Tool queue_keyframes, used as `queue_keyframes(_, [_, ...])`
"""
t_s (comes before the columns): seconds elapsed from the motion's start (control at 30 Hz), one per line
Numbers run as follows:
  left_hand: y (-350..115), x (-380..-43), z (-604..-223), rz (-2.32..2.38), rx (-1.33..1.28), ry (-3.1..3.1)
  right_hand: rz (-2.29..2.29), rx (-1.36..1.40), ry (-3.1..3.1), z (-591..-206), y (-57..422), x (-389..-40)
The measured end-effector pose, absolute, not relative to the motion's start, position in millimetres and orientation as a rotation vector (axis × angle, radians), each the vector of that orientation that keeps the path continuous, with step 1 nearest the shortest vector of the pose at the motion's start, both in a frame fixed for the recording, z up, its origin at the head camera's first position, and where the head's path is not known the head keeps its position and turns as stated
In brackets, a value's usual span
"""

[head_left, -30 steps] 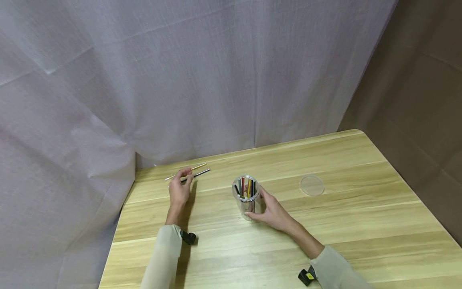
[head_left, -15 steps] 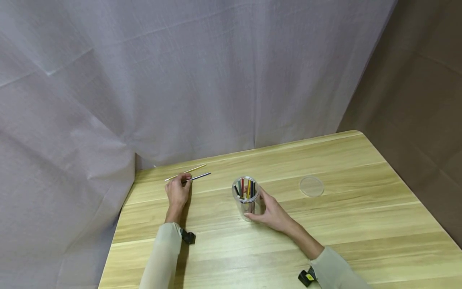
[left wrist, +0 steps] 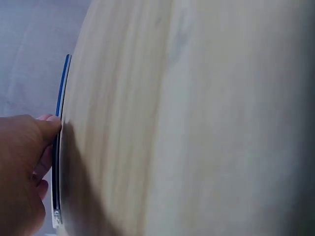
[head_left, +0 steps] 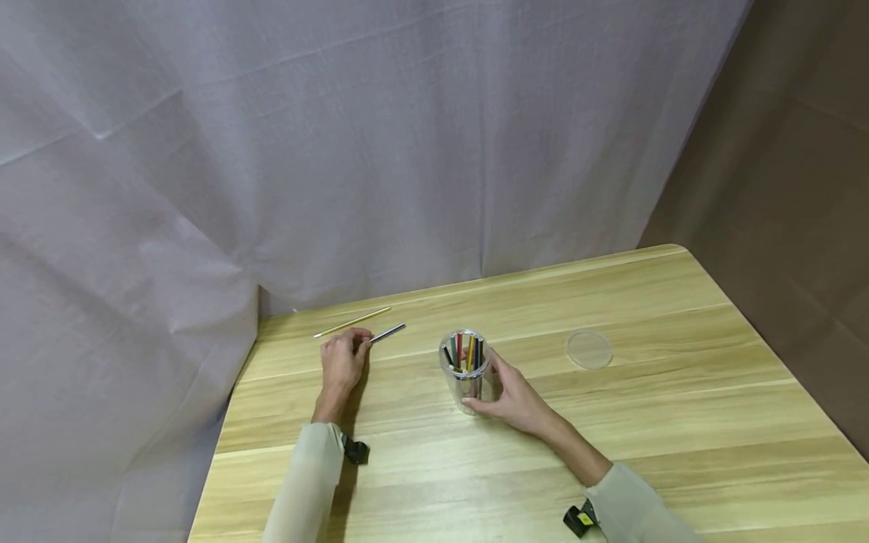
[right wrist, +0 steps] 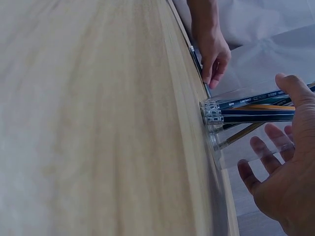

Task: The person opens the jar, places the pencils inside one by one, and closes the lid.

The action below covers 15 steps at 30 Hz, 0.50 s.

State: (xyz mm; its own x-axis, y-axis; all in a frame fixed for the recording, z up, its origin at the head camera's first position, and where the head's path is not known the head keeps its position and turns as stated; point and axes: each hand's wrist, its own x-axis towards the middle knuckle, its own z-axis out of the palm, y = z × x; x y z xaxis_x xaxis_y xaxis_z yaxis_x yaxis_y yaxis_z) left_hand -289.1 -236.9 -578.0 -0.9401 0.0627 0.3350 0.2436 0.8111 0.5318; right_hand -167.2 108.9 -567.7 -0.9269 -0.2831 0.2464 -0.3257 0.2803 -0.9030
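Note:
At the table's back left, my left hand (head_left: 342, 362) pinches a dark blue pencil (head_left: 388, 332) between thumb and fingers. In the left wrist view this pencil (left wrist: 63, 88) lies low along the tabletop, and the fingers cover part of it. Just beyond that hand lies a yellow pencil (head_left: 353, 322). My right hand (head_left: 512, 396) grips the side of a clear cup (head_left: 464, 396), which stands upright on the table. Several coloured pencils (right wrist: 256, 117) stand in it, and the right wrist view shows their lower ends through the clear wall.
A clear round lid (head_left: 589, 349) lies flat on the wooden table (head_left: 652, 422), right of the cup. Grey cloth (head_left: 366, 151) hangs behind the back edge and down the left side. A brown surface (head_left: 801, 188) stands beyond the right edge.
My left hand has lowered onto the dark blue pencil and shifted slightly right with it, away from the yellow pencil. The right hand and the cup hold their place.

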Motion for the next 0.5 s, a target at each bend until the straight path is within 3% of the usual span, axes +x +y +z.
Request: queue_keyframes(0.5, [-191, -264, -531, -1.141, -0.480, -2.469, 1.764, 0.610, -2.467, -569, 110, -169])
